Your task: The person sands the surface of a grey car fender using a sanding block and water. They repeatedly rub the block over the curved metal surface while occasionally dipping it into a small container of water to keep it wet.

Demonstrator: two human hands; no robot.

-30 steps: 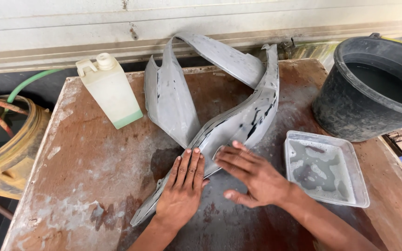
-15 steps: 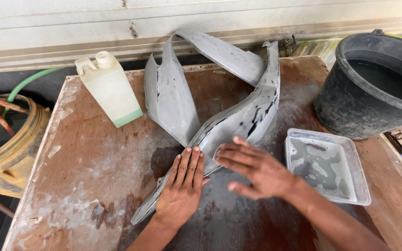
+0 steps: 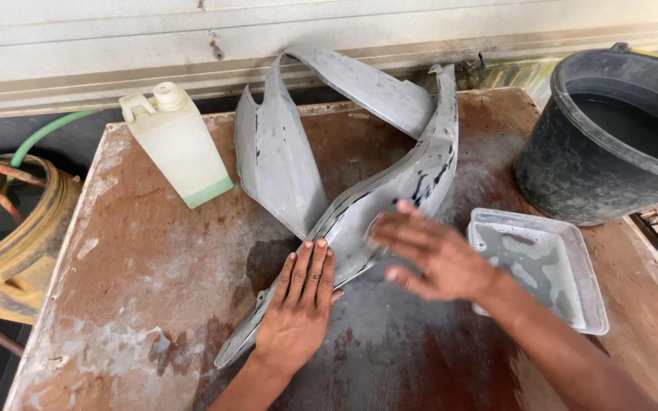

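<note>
plastic jug [image 3: 177, 144] far left on my table [image 3: 138, 304] | my left hand [image 3: 298, 308] flat, fingers together, pressing the grey fairing panel [image 3: 359, 205] mid-table | my right hand [image 3: 432, 255] open, blurred, on the panel, gripping nothing | clear tray [image 3: 573, 297], black bucket [image 3: 611, 144] right

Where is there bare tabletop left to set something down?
Bare wood lies left of the left hand, below the jug. The right side is crowded: right hand, grey panel, tray, black tub.

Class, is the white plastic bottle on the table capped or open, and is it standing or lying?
Capped and lying tilted: the bottle shows a cap on its neck.
</note>
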